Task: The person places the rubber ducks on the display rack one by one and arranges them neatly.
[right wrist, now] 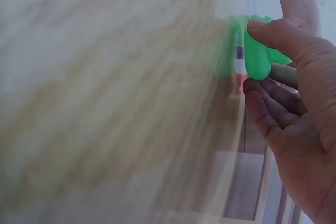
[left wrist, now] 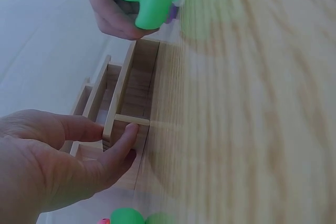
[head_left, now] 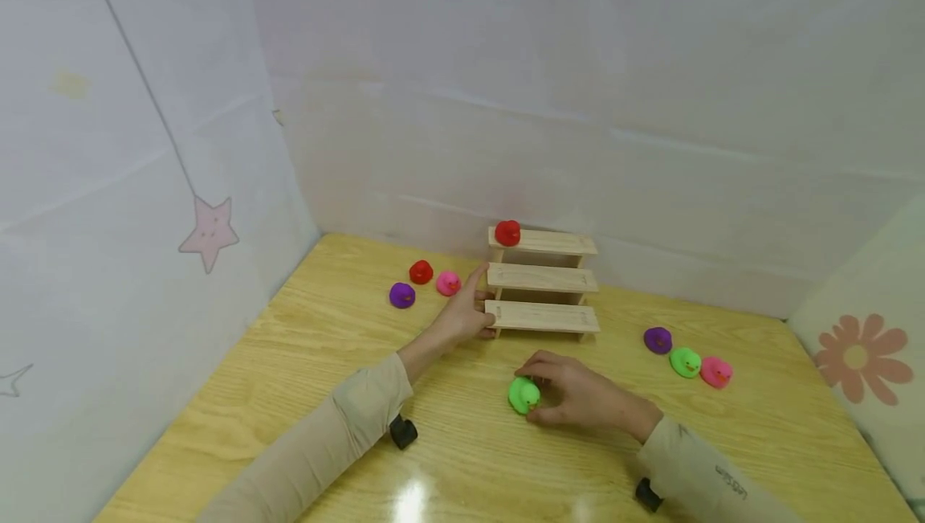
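Note:
A small wooden three-step rack (head_left: 542, 316) stands toward the back of the table. My left hand (head_left: 465, 316) grips its left end at the lowest step, as the left wrist view shows with thumb and fingers on the end of the wood. In front of the rack my right hand (head_left: 585, 394) holds a green toy duck (head_left: 523, 396) between thumb and fingers, close over the table. The right wrist view has the duck (right wrist: 257, 51) pinched at its side. A red toy duck (head_left: 508, 233) sits on the left of the top step.
Left of the rack lie a red duck (head_left: 421, 271), a purple duck (head_left: 401, 295) and a pink duck (head_left: 448, 283). On the right are a purple duck (head_left: 658, 340), a green duck (head_left: 685, 362) and a pink duck (head_left: 717, 372). White cloth (head_left: 462, 153) hangs behind the table.

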### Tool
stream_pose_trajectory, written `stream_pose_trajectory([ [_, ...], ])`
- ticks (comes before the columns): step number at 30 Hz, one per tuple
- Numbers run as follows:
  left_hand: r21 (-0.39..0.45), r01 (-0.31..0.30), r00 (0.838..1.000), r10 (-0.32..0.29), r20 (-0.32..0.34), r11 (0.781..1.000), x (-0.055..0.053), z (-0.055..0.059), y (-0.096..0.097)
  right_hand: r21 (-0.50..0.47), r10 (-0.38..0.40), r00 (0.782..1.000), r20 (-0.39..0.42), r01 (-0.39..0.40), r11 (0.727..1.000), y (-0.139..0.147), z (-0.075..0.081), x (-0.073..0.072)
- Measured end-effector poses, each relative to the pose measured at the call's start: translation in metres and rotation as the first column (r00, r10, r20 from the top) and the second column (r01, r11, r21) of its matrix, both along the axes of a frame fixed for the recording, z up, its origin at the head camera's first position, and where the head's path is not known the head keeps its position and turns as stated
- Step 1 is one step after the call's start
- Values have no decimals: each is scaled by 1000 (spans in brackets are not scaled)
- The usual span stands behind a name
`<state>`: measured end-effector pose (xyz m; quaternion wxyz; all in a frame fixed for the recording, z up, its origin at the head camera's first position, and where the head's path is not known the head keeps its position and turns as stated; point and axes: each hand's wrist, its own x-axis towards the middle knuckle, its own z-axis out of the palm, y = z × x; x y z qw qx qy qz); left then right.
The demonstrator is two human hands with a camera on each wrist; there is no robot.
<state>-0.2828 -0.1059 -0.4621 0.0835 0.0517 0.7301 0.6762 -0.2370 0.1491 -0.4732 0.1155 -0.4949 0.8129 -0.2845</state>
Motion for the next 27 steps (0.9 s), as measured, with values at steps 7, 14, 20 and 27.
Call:
stream_pose_trajectory([
  [7, 12, 19, 1000, -19, -6, 1000, 0, -2, -3, -58, -52, 998, -42, 50, 997, 8, 18, -8],
  [14, 17, 66, 998, -66, -2, 998, -1, -3, -7, -168, -123, 979, -163, 95, 981, 19, 40, -25],
  [20, 1, 88, 996, -88, 3, 996, -3, -6, -9, -254, -235, 947, -219, 177, 951, 27, 60, -49],
  [27, 2, 91, 996, -91, 7, 996, -6, -5, -11, -296, -333, 895, -296, 246, 923, 23, 87, -81],
])
